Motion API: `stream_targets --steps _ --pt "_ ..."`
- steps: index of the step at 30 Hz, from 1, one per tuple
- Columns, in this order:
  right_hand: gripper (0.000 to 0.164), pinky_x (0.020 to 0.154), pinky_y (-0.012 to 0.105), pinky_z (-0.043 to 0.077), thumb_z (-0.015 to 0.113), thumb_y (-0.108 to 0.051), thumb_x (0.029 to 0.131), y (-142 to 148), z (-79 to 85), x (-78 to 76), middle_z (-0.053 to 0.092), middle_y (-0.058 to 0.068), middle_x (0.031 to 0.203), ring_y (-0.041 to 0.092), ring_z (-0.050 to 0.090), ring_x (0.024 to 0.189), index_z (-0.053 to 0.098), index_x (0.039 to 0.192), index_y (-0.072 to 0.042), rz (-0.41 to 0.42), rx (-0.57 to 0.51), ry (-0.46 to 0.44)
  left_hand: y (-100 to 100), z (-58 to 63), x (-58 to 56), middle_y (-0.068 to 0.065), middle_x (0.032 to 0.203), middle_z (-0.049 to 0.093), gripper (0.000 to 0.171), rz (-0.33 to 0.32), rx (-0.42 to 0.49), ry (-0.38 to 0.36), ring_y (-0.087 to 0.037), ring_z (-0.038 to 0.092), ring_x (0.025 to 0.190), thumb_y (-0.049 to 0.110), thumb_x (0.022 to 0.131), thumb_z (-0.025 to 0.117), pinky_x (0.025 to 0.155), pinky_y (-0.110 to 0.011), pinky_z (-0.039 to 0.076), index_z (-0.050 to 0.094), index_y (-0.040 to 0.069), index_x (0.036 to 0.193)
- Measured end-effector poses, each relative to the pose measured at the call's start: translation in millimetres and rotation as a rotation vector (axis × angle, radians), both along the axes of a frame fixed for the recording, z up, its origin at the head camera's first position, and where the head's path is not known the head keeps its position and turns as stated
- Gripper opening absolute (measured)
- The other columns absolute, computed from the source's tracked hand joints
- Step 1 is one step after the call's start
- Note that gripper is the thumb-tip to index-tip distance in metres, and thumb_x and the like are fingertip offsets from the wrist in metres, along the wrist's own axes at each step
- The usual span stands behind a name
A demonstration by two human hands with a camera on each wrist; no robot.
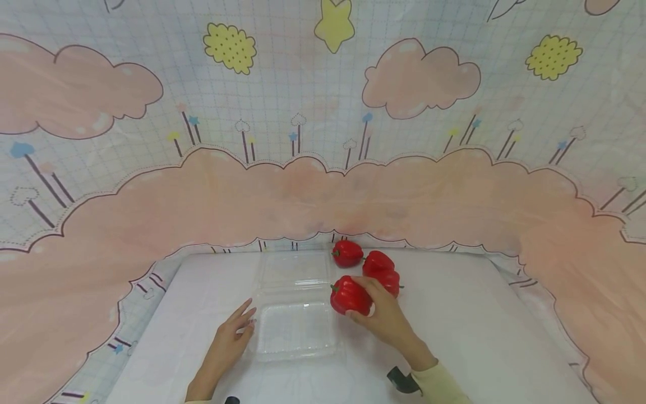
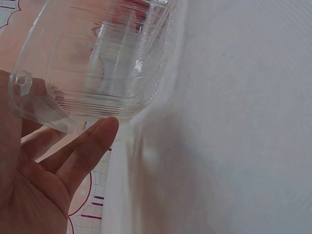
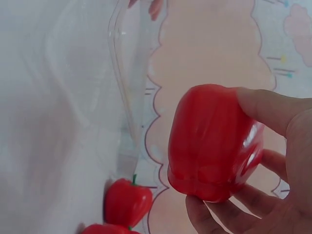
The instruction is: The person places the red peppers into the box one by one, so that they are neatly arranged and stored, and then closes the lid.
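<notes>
Right hand grasped a glossy red bell pepper around its sides; likely light, firm, slippery. Left hand, fingers relaxed, touched the clear plastic clamshell container.

The light is bright and soft all over, with only faint shadows. The head view bends at its edges. The clear plastic box looks blurry up close, and the shiny red plastic pepper shows small glare.

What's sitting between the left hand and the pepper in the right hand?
In the head view, only the open clear plastic container lies between the left hand and the red pepper that the right hand grips.
</notes>
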State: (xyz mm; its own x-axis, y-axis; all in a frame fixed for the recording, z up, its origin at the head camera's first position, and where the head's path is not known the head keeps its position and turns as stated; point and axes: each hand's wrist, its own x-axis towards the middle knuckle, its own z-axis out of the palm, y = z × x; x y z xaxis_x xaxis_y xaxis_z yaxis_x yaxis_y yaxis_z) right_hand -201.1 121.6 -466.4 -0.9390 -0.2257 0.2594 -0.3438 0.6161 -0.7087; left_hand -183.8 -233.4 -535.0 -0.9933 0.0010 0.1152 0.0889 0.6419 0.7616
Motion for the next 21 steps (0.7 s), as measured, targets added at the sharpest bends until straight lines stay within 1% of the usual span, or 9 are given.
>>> stream_targets --steps 7,10,13,21 --pt "0.076 0.087 0.042 0.062 0.087 -0.028 0.072 -9 2.0 2.2 0.055 -0.006 0.135 0.018 0.052 0.125 0.049 0.138 -0.032 0.054 0.002 0.006 -1 0.1 0.0 -0.017 0.150 0.047 0.049 0.004 0.002 -0.008 -0.037 0.063 0.118 0.010 0.097 0.057 0.087 -0.034 0.061 0.046 0.006 0.146" --pt "0.077 0.087 0.040 0.062 0.087 -0.029 0.071 -14 2.2 1.7 0.056 -0.007 0.134 0.016 0.053 0.124 0.049 0.138 -0.033 0.064 0.006 0.012 -1 -0.4 -0.4 -0.016 0.151 0.046 0.050 0.001 0.006 -0.005 -0.037 0.063 0.118 0.010 0.097 0.058 0.087 -0.034 0.061 0.047 0.007 0.146" --pt "0.078 0.086 0.039 0.062 0.087 -0.030 0.071 -19 2.1 1.6 0.056 -0.006 0.134 0.017 0.053 0.123 0.049 0.139 -0.032 0.078 0.001 0.014 -1 -0.9 -0.7 -0.016 0.151 0.046 0.049 0.001 0.000 -0.001 -0.037 0.063 0.118 0.010 0.097 0.058 0.087 -0.035 0.061 0.047 0.007 0.145" --pt "0.075 0.086 0.040 0.062 0.084 -0.032 0.075 -33 -0.4 2.1 0.055 -0.001 0.136 0.019 0.053 0.124 0.049 0.140 -0.029 0.137 -0.004 0.007 1 0.1 -0.3 -0.016 0.152 0.045 0.048 0.007 -0.001 -0.002 -0.037 0.063 0.118 0.010 0.097 0.057 0.087 -0.035 0.061 0.048 0.005 0.144"
